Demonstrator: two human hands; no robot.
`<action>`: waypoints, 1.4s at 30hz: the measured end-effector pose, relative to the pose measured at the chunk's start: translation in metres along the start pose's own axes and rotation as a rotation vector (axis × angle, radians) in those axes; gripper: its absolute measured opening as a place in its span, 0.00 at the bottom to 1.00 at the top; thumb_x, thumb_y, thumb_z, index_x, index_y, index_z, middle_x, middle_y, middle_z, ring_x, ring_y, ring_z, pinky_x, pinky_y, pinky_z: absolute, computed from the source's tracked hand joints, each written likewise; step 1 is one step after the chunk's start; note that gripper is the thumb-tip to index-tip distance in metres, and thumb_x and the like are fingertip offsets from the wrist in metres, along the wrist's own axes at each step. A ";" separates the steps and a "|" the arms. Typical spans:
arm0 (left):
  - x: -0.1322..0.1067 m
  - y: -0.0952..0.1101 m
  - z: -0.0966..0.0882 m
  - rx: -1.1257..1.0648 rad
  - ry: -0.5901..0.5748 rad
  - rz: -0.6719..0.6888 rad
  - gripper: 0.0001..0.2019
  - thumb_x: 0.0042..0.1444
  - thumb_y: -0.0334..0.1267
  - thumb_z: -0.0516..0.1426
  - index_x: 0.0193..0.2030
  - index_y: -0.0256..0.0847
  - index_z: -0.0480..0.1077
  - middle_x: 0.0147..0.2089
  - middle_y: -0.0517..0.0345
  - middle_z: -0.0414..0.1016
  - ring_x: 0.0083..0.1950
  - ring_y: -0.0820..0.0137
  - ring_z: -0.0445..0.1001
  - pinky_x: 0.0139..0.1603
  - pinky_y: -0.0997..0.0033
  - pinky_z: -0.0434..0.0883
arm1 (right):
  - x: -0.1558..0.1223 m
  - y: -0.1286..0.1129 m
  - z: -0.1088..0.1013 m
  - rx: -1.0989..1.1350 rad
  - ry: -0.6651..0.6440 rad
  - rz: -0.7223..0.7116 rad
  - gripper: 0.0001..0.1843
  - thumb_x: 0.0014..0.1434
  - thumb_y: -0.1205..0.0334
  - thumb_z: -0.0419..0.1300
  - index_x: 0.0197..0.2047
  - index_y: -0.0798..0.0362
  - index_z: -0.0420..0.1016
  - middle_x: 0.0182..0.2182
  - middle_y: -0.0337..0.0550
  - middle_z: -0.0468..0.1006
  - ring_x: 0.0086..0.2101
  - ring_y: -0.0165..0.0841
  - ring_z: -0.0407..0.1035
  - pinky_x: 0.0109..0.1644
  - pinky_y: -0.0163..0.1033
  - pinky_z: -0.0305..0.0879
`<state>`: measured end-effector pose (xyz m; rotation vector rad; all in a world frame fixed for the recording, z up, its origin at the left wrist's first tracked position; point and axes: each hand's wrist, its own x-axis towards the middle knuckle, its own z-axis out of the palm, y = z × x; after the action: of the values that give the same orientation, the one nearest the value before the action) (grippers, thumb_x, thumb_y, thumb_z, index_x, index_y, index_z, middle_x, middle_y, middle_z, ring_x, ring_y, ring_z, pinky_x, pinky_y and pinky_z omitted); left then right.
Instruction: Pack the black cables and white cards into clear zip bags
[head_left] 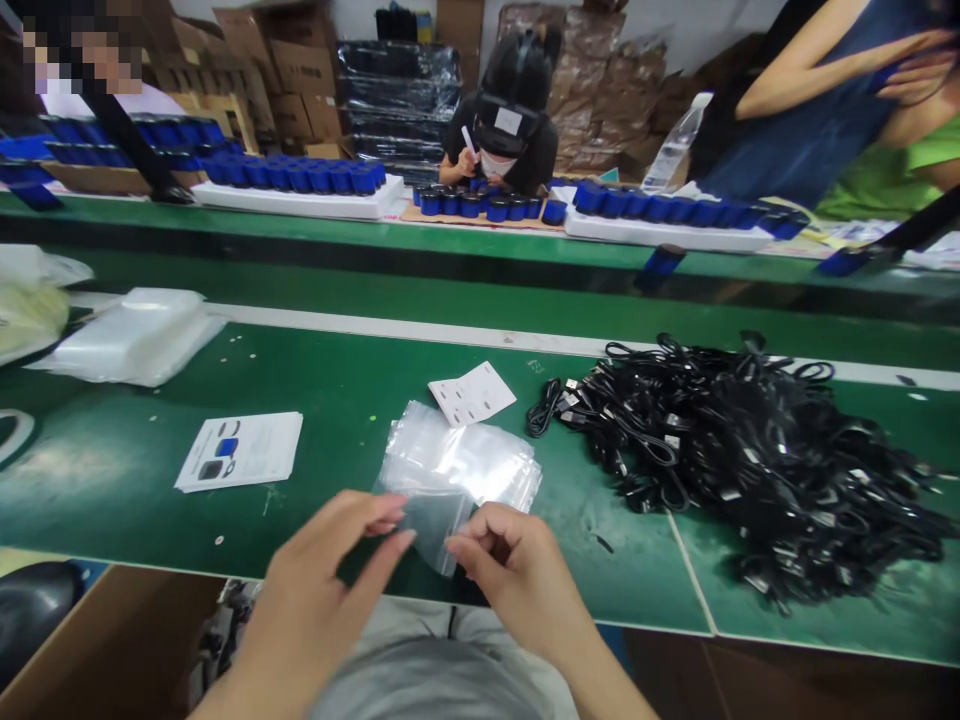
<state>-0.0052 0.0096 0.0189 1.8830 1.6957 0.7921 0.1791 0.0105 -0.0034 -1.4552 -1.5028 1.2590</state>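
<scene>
My left hand [330,580] and my right hand [517,570] both pinch one small clear plastic bag [435,530] just above the near edge of the green table [337,380]. The left fingers grip the bag's left edge, the right fingers its right edge. Right behind it lies a stack of the same clear bags [461,460]. A small white card [471,393] rests beyond that stack. A large heap of coiled black cables [750,450] covers the table to the right of my right hand.
A printed leaflet [240,450] lies to the left, a pile of white plastic bags [135,335] farther left. Across a raised green rail, trays of blue cylinders [300,180] line the far bench, where other people work. An open cardboard box [112,650] sits below left.
</scene>
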 end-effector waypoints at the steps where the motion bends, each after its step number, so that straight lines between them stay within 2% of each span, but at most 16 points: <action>1: -0.002 0.003 0.003 -0.037 -0.094 0.009 0.11 0.55 0.43 0.57 0.45 0.46 0.72 0.41 0.59 0.77 0.39 0.68 0.77 0.42 0.73 0.74 | 0.001 0.000 0.002 0.008 0.000 -0.005 0.10 0.53 0.61 0.59 0.23 0.54 0.69 0.18 0.35 0.66 0.21 0.27 0.58 0.23 0.31 0.52; 3: -0.006 0.007 0.009 -0.126 -0.245 -0.017 0.12 0.57 0.43 0.55 0.47 0.46 0.73 0.42 0.60 0.77 0.40 0.70 0.78 0.40 0.76 0.75 | 0.003 0.001 0.006 0.021 -0.019 -0.016 0.10 0.53 0.62 0.59 0.21 0.54 0.67 0.18 0.34 0.65 0.21 0.27 0.57 0.23 0.31 0.52; 6: -0.006 0.008 0.015 -0.242 -0.350 -0.122 0.13 0.59 0.44 0.52 0.45 0.44 0.75 0.40 0.59 0.77 0.40 0.69 0.78 0.39 0.77 0.75 | 0.005 0.002 0.011 0.024 -0.043 -0.025 0.11 0.52 0.63 0.58 0.20 0.53 0.65 0.18 0.33 0.64 0.20 0.26 0.56 0.23 0.30 0.50; 10: -0.001 0.008 0.014 -0.251 -0.373 -0.193 0.13 0.58 0.43 0.53 0.42 0.42 0.77 0.38 0.57 0.78 0.40 0.67 0.78 0.37 0.75 0.74 | 0.006 0.000 0.014 0.000 -0.043 -0.047 0.13 0.50 0.65 0.58 0.18 0.53 0.61 0.17 0.31 0.62 0.20 0.25 0.55 0.22 0.30 0.48; 14: 0.003 0.010 0.011 -0.172 -0.389 -0.166 0.13 0.57 0.42 0.52 0.35 0.42 0.78 0.30 0.59 0.77 0.34 0.67 0.75 0.33 0.75 0.69 | 0.006 -0.001 0.014 -0.009 -0.054 -0.085 0.15 0.50 0.68 0.59 0.17 0.53 0.58 0.17 0.31 0.61 0.20 0.24 0.54 0.23 0.30 0.48; 19: 0.007 0.014 0.009 -0.081 -0.414 -0.140 0.16 0.57 0.42 0.50 0.25 0.40 0.74 0.23 0.62 0.70 0.27 0.70 0.68 0.26 0.75 0.62 | 0.005 0.001 0.013 0.056 -0.122 -0.064 0.15 0.49 0.71 0.61 0.18 0.53 0.59 0.18 0.31 0.64 0.22 0.25 0.57 0.24 0.30 0.50; 22: 0.009 0.013 0.007 -0.141 -0.453 -0.187 0.15 0.57 0.43 0.50 0.26 0.39 0.73 0.23 0.62 0.72 0.28 0.70 0.69 0.27 0.76 0.62 | 0.005 0.002 0.010 0.074 -0.183 -0.089 0.14 0.52 0.70 0.62 0.21 0.53 0.62 0.21 0.32 0.66 0.25 0.26 0.60 0.27 0.30 0.52; 25: 0.010 0.010 0.006 -0.223 -0.480 -0.235 0.13 0.57 0.44 0.52 0.31 0.39 0.73 0.27 0.60 0.75 0.31 0.68 0.72 0.31 0.75 0.65 | 0.004 0.001 0.006 0.043 -0.220 -0.144 0.11 0.58 0.67 0.58 0.25 0.52 0.65 0.25 0.33 0.66 0.27 0.27 0.60 0.29 0.30 0.54; 28: 0.010 0.008 0.006 -0.234 -0.466 -0.242 0.10 0.56 0.43 0.53 0.34 0.40 0.71 0.29 0.60 0.75 0.32 0.68 0.72 0.32 0.74 0.66 | 0.003 -0.002 0.003 -0.037 -0.228 -0.201 0.10 0.63 0.66 0.53 0.28 0.52 0.64 0.26 0.33 0.65 0.28 0.27 0.60 0.30 0.31 0.53; 32: 0.009 0.011 0.007 -0.144 -0.475 -0.144 0.09 0.58 0.39 0.49 0.29 0.41 0.65 0.25 0.64 0.69 0.28 0.71 0.68 0.29 0.76 0.63 | 0.001 -0.007 0.003 -0.115 -0.231 -0.241 0.13 0.64 0.68 0.49 0.27 0.52 0.59 0.26 0.34 0.64 0.29 0.27 0.60 0.31 0.31 0.53; 37: 0.007 0.010 0.014 -0.093 -0.477 -0.042 0.13 0.58 0.37 0.46 0.22 0.42 0.56 0.21 0.67 0.63 0.24 0.74 0.63 0.25 0.77 0.59 | 0.001 -0.010 0.006 -0.189 -0.206 -0.252 0.13 0.61 0.71 0.49 0.26 0.51 0.56 0.25 0.34 0.64 0.27 0.27 0.60 0.29 0.31 0.52; 42: 0.003 -0.001 0.024 -0.061 -0.294 -0.012 0.13 0.54 0.35 0.48 0.20 0.42 0.53 0.20 0.67 0.56 0.23 0.75 0.58 0.25 0.77 0.56 | 0.003 -0.003 0.011 -0.470 0.016 -0.307 0.12 0.56 0.70 0.49 0.24 0.51 0.53 0.22 0.35 0.60 0.23 0.29 0.56 0.27 0.35 0.46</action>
<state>0.0105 0.0130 0.0014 1.8431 1.4828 0.5256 0.1677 0.0120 -0.0038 -1.4331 -2.0133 0.7380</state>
